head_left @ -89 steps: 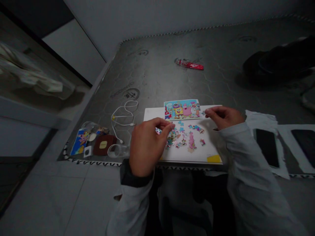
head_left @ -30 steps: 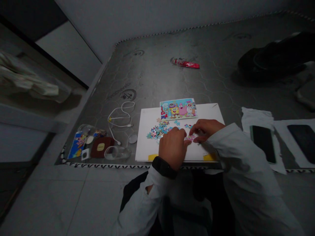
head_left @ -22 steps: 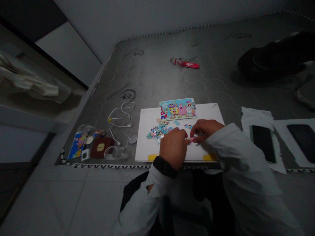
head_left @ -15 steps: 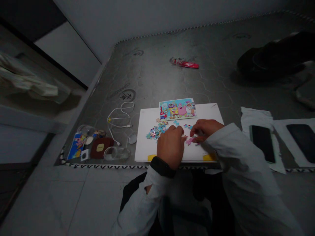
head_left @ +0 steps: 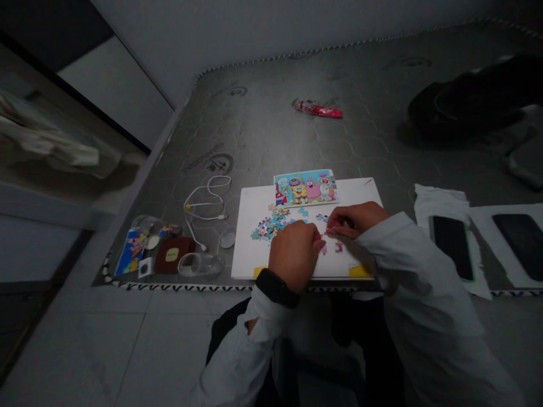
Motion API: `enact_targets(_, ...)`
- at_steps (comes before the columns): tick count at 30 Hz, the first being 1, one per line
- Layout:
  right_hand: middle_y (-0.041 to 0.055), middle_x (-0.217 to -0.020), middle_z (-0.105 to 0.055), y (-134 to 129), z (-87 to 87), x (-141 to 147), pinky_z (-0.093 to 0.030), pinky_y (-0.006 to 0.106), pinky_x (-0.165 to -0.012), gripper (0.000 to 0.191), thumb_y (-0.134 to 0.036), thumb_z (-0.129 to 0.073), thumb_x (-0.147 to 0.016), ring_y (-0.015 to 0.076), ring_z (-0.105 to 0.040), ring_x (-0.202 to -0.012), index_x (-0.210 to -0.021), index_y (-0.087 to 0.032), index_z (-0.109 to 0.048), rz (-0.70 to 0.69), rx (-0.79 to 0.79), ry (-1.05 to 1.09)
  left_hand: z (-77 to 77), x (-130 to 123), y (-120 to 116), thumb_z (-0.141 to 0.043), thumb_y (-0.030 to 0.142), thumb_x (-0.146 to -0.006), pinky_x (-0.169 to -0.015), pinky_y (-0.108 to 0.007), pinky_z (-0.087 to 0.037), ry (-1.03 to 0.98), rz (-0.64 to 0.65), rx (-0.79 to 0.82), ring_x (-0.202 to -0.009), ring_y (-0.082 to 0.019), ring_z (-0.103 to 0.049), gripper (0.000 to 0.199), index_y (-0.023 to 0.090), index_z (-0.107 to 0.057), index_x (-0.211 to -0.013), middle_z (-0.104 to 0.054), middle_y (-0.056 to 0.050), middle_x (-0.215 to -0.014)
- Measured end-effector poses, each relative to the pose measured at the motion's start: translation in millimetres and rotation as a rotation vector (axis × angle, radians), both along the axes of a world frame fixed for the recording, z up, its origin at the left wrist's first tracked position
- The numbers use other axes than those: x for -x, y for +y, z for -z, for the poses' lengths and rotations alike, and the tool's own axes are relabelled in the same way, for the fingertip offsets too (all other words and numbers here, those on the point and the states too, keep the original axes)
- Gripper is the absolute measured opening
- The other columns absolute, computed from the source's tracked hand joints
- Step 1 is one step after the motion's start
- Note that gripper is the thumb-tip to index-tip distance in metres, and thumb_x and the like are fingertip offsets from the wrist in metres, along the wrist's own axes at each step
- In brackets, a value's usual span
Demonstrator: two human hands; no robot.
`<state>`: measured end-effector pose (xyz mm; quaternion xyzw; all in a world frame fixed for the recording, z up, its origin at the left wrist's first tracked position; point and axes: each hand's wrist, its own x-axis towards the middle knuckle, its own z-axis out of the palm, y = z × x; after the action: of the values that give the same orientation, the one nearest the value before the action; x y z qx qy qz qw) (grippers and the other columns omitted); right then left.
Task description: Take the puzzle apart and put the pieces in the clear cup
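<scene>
Pinches a small pink piece point(head_left: 330, 231) between thumb and fingertips of the right hand point(head_left: 358, 218), over the white board point(head_left: 246, 261). Curls the left hand point(head_left: 293, 253) close by, fingertips at another pink piece point(head_left: 323, 249); cannot tell whether gripping or merely touching. Just right of that, a small multicoloured piece point(head_left: 339, 247) flat on the board. Beyond and left of the left hand, a heap of puzzle pieces point(head_left: 268, 227); at the far edge, a cartoon picture card point(head_left: 305, 189), partly overhanging.
</scene>
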<state>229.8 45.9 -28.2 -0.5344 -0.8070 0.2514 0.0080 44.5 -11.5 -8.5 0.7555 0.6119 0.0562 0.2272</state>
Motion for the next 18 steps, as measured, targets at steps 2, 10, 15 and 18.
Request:
enact_targets(2, -0.0045, -0.075, -0.073, 1.2, -0.2, 4.1, -0.041, 0.026, -0.064, 0.009, -0.028, -0.071, -0.083, 0.0129, -0.063, -0.065, -0.091, -0.029, -0.075, 0.012, -0.021, -0.016, -2.1, 2.2, -0.4, -0.069, 0.034, -0.089, -0.079, -0.033, -0.048, -0.009, -0.004, -0.001, -0.088, -0.021, -0.066, 0.011, 0.023, -0.073, -0.09, -0.072, -0.003, -0.094)
enact_targets(10, 0.0003, -0.086, -0.071, 3.3, -18.8, -1.1, -0.042, 0.028, -0.062, 0.023, -0.033, -0.08, -0.075, 0.0149, -0.059, -0.067, -0.096, -0.025, -0.075, -0.039, 0.044, -0.161, -3.2, 17.5, -2.1, -0.083, 0.032, -0.074, -0.071, -0.031, -0.045, 0.07, 0.085, 0.094, -0.084, -0.021, -0.065, 0.021, 0.027, -0.073, -0.092, -0.074, 0.001, -0.09)
enact_targets(15, 0.003, -0.089, -0.068, 8.2, -8.0, -12.6, -0.043, 0.029, -0.065, 0.035, -0.039, -0.079, -0.075, 0.0165, -0.06, -0.071, -0.104, -0.022, -0.071, 0.069, -0.042, -0.211, -2.4, 18.4, -0.6, -0.081, 0.028, -0.076, -0.071, -0.031, -0.044, 0.07, 0.086, 0.121, -0.082, -0.019, -0.065, 0.018, 0.028, -0.074, -0.092, -0.073, 0.002, -0.089)
enact_targets(18, 0.0052, -0.092, -0.067, 10.6, -0.5, -11.8, -0.046, 0.03, -0.07, 0.042, -0.04, -0.082, -0.071, 0.0191, -0.062, -0.08, -0.105, -0.019, -0.071, 0.125, -0.07, -0.217, -4.4, 17.5, -0.3, -0.081, 0.033, -0.077, -0.071, -0.031, -0.044, 0.05, 0.057, 0.085, -0.083, -0.02, -0.065, 0.016, 0.027, -0.074, -0.09, -0.073, 0.002, -0.088)
